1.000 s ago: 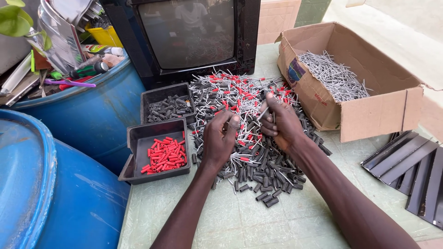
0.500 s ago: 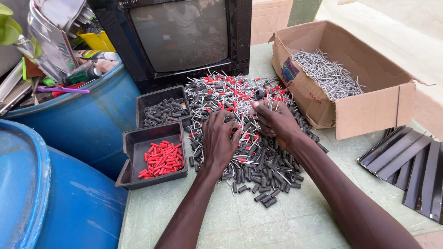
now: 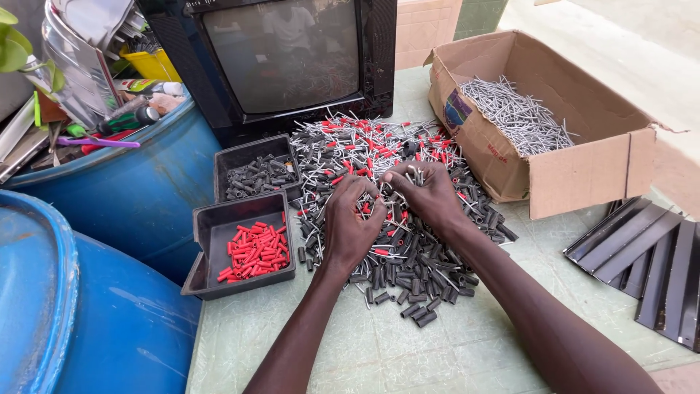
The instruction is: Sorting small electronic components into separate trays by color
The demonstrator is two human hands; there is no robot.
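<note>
Since a second ago my left hand [image 3: 351, 222] and right hand [image 3: 426, 195] have drawn together at the pile's [image 3: 394, 219] centre, right fingertips now pinching several metal pins, left curled over sleeves, red-sleeve tray [image 3: 211, 233] at nine o'clock.

Single head view, steeply down, close over the table [image 3: 437, 350].

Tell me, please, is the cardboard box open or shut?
Open: the cardboard box has its flaps up, and grey metal pins show inside.
</note>
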